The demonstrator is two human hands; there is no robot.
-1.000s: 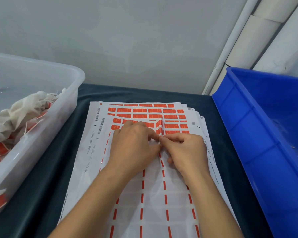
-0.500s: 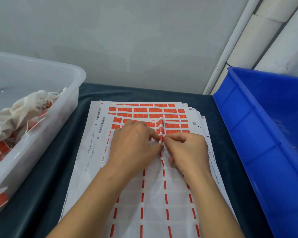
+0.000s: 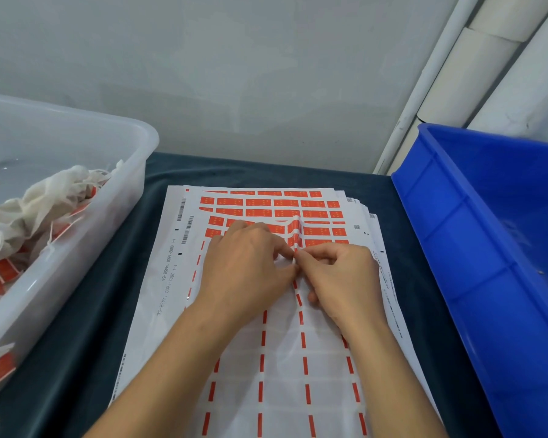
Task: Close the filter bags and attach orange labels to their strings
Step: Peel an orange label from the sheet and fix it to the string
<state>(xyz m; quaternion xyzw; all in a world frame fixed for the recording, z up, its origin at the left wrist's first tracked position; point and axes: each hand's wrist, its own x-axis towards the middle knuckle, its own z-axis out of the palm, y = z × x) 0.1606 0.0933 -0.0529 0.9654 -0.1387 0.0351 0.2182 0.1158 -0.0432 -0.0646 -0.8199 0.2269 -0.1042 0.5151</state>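
Barely anything has moved: your left hand [image 3: 249, 267] and right hand [image 3: 339, 276] still pinch the sticker sheet [image 3: 298, 358] into a ridge between both grips. No orange label [image 3: 317, 230] is free yet, so peeling remains.

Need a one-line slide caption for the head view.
Both hands, left hand and right hand, pinch an orange label off the label sheet, between clear bin and blue bin.
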